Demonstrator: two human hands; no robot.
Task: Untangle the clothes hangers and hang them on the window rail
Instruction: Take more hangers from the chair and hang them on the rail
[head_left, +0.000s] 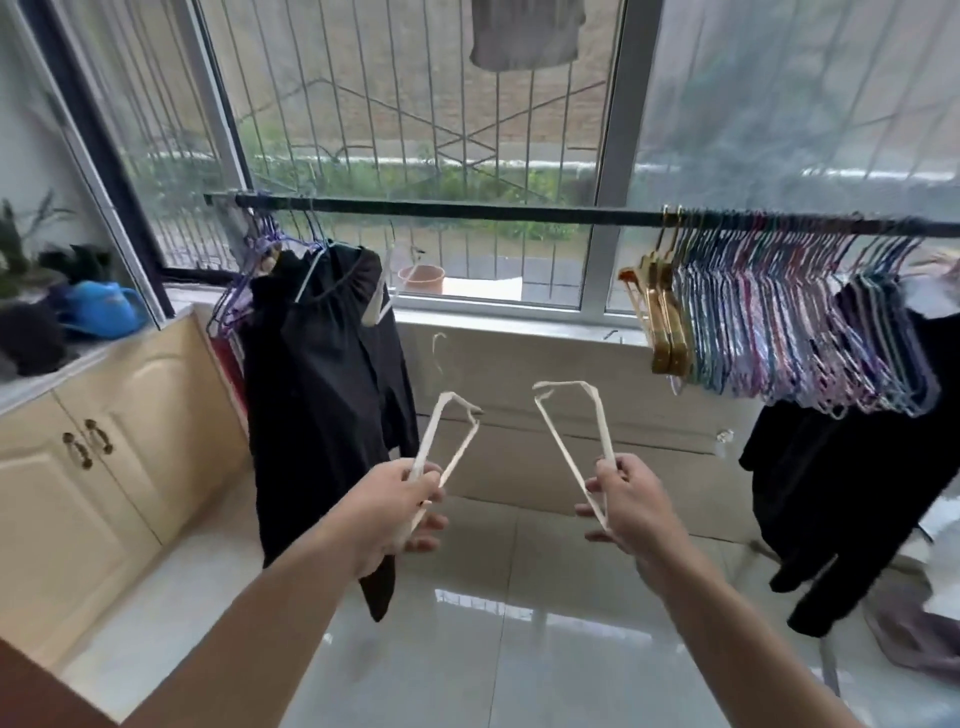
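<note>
the left hand is gripping one white hanger by an end corner, fingers curling round both thin bars where they meet, so the frame is pointing up and away toward the window. its hook seems to be sticking up above it, faint against the pale wall. just to the right, well apart from it, the right hand is pinching a second white hanger the same way, low at its narrow end; where its hook is sitting is too unclear to tell. the two frames are no longer touching, so they look untangled.

both are looking light, thin and slightly springy, probably smooth plastic, so a firm grip is mattering more than strength; they could twist or slip if held only at the tip. for hanging, taking each near the neck under the hook would be giving better control.

the window rail is running across above both hands, with a bare stretch in the middle, between the black garment hanging at its left and the packed row of coloured hangers at its right.
</note>
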